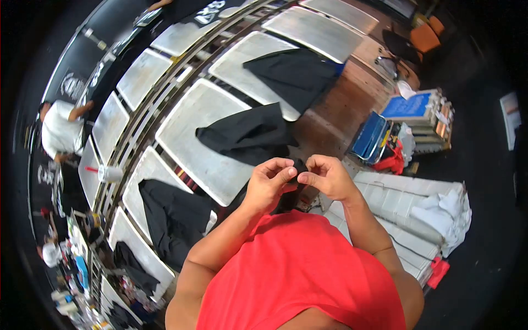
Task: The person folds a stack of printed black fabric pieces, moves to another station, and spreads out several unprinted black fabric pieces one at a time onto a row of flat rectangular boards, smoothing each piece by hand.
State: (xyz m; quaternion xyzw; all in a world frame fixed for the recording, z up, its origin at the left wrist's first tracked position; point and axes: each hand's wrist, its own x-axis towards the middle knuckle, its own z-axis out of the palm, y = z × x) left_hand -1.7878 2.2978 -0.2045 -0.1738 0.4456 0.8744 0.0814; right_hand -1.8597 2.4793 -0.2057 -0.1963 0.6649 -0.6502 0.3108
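My left hand [268, 186] and my right hand [331, 177] meet in front of my chest, thumbs and fingers pinched close together. Between the fingertips is a small bit of black cloth [298, 166], partly hidden by the fingers. Just beyond them, a black fabric piece [250, 135] lies loosely over a pale flat board [187, 126], its near end reaching toward my hands. A second black fabric piece [297, 74] drapes over the neighbouring board and hangs past its edge.
More boards line a long curved rack, with black fabric [173, 220] on a nearer one. A white cup with a red straw [110, 174] stands at the rack. A blue toolbox [369, 137] and white wrapped stack [379, 198] sit right. A person in white [60, 129] stands across.
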